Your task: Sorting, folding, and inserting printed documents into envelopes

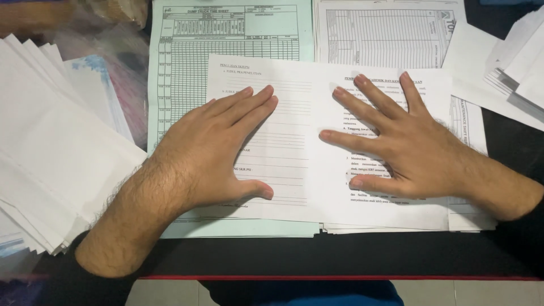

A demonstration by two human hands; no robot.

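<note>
Landmark: the white printed sheet point(309, 141), lying flat and wide at the middle of the dark table point(340, 255), with a faint fold line running down its centre.
Left hand: the left hand point(212, 150) lies palm down on the left half of the white printed sheet, fingers straight and pressed close together, thumb stretched out toward the sheet's lower middle.
Right hand: the right hand point(405, 147) lies palm down on the right half of the same sheet, fingers fanned wide apart, thumb pointing toward the fold line.
Grip: neither hand pinches or lifts anything; both press flat on the paper.
Under the sheet, left: a pale green ruled form point(226, 34) shows above and left of the white printed sheet and juts out below its near edge.
Under the sheet, right: a white tabular form point(385, 34) shows above the sheet's right half, with more paper edges below it.
Far left of the sheet: a fanned stack of blank white paper point(51, 153).
Far right of the sheet: another loose pile of white sheets point(518, 62) at the table's corner.
</note>
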